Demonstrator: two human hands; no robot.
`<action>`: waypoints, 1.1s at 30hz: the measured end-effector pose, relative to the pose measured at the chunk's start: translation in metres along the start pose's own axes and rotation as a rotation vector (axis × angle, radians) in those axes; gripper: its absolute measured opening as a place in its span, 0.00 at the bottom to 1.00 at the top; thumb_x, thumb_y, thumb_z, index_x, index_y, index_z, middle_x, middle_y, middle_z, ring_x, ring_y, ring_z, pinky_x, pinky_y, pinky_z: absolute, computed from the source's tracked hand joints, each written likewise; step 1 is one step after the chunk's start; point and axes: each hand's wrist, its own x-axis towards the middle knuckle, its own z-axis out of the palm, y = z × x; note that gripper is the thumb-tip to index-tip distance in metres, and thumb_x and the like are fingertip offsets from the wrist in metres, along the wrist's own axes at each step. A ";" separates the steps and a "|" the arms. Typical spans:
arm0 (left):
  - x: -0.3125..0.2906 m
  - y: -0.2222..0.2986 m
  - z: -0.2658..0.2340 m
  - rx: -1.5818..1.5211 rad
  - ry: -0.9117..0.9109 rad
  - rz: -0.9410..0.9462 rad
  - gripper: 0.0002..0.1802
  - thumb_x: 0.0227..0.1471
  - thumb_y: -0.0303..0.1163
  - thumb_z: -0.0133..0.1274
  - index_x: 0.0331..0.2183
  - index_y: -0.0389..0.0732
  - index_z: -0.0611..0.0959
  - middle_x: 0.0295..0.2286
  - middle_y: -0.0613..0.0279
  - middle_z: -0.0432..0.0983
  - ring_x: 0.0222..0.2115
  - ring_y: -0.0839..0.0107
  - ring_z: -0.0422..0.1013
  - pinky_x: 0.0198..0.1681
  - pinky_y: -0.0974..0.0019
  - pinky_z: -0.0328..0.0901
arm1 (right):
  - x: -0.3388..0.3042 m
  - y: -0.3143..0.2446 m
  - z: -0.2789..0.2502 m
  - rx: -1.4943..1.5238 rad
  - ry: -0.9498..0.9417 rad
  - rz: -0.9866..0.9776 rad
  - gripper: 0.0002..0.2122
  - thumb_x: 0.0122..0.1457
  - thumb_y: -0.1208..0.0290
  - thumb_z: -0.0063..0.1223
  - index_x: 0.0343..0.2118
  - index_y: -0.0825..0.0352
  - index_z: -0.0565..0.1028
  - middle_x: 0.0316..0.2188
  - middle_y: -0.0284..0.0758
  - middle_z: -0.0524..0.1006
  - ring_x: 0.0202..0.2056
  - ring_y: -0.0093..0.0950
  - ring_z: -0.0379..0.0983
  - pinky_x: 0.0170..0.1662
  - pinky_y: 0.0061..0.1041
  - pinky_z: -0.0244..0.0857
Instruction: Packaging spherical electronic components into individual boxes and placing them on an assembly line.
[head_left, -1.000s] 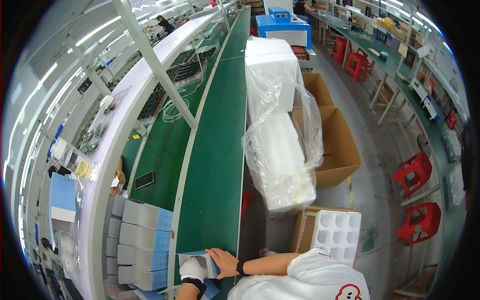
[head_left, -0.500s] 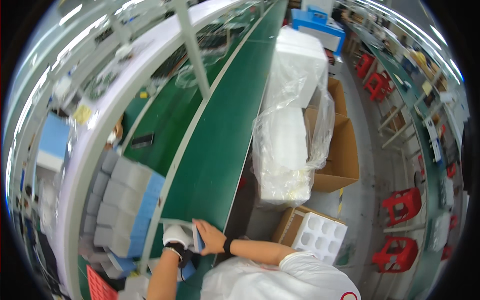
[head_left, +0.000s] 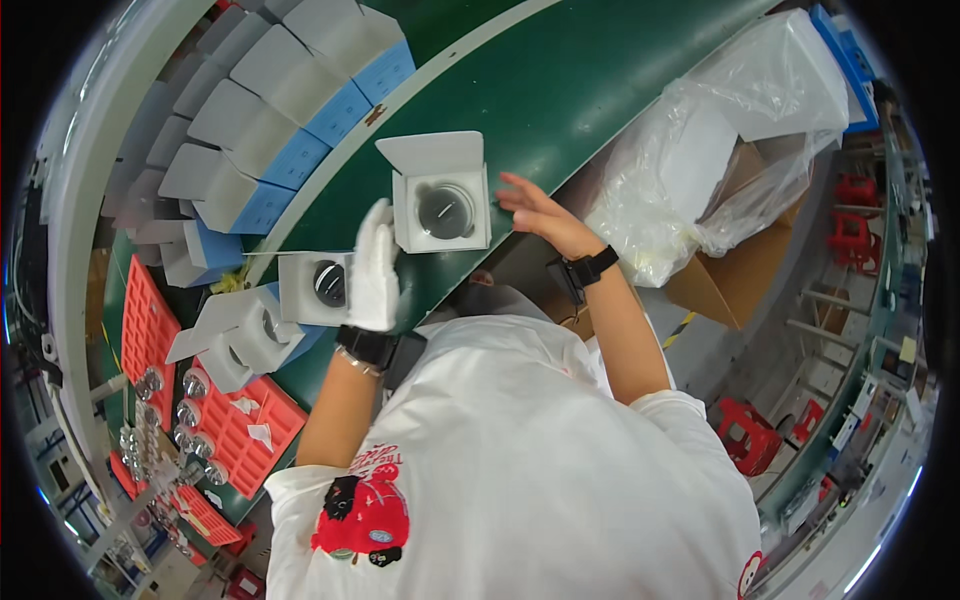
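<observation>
A white box [head_left: 464, 158] with its lid raised stands on the green bench in front of me. Inside it sits a round, dark, glassy disc [head_left: 446, 211] in a clear rim. My left hand [head_left: 374, 272], in a white glove, is held upright along the box's left side, fingers stretched; whether it touches the box I cannot tell. My right hand [head_left: 543, 214], bare, hovers just off the box's right side with its fingers apart. Left of my gloved hand is a second open box [head_left: 298, 293] holding a similar dark round piece [head_left: 330, 284].
Rows of open white-and-blue boxes [head_left: 262, 204] stand at the far left. Red trays [head_left: 250, 425] with shiny round parts lie nearer on the left. Right of the green bench [head_left: 545, 85] are a plastic-wrapped white foam stack [head_left: 670, 170] and a cardboard carton [head_left: 735, 285].
My view has swung down and closer over the bench. Both hands were at a box; now they are spread to either side of the open box, with the right hand off it.
</observation>
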 end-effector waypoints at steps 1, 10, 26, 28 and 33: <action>0.005 -0.002 0.002 -0.006 0.002 0.002 0.25 0.60 0.28 0.44 0.58 0.35 0.63 0.51 0.50 0.69 0.52 0.61 0.68 0.54 0.63 0.62 | 0.005 -0.001 0.004 -0.006 -0.001 0.001 0.40 0.55 0.64 0.57 0.67 0.60 0.46 0.64 0.43 0.54 0.64 0.35 0.52 0.61 0.33 0.53; 0.044 -0.010 0.024 -0.176 -0.213 -0.105 0.32 0.62 0.39 0.37 0.63 0.38 0.53 0.58 0.56 0.62 0.57 0.66 0.61 0.58 0.67 0.58 | 0.046 -0.012 0.052 0.143 0.220 -0.026 0.33 0.60 0.70 0.50 0.66 0.62 0.48 0.60 0.39 0.61 0.60 0.32 0.58 0.59 0.30 0.56; 0.066 -0.061 0.021 -0.247 -0.072 0.160 0.24 0.47 0.17 0.50 0.48 0.46 0.77 0.51 0.53 0.69 0.52 0.63 0.66 0.54 0.62 0.62 | 0.073 0.000 0.023 0.340 0.062 -0.275 0.12 0.51 0.83 0.50 0.39 0.66 0.76 0.57 0.38 0.65 0.55 0.32 0.63 0.56 0.28 0.59; 0.063 -0.061 0.013 -0.066 -0.111 0.184 0.22 0.47 0.18 0.50 0.45 0.46 0.79 0.52 0.51 0.67 0.54 0.60 0.64 0.54 0.62 0.62 | 0.069 -0.005 0.015 0.185 -0.029 -0.281 0.06 0.51 0.80 0.51 0.32 0.66 0.77 0.58 0.38 0.64 0.58 0.34 0.61 0.59 0.30 0.56; 0.036 -0.046 -0.004 0.438 -0.215 0.464 0.25 0.44 0.30 0.59 0.47 0.45 0.77 0.54 0.46 0.63 0.56 0.52 0.61 0.56 0.57 0.60 | 0.048 -0.031 0.027 -0.604 0.132 -0.396 0.16 0.48 0.66 0.61 0.40 0.65 0.74 0.60 0.42 0.62 0.61 0.39 0.57 0.62 0.41 0.51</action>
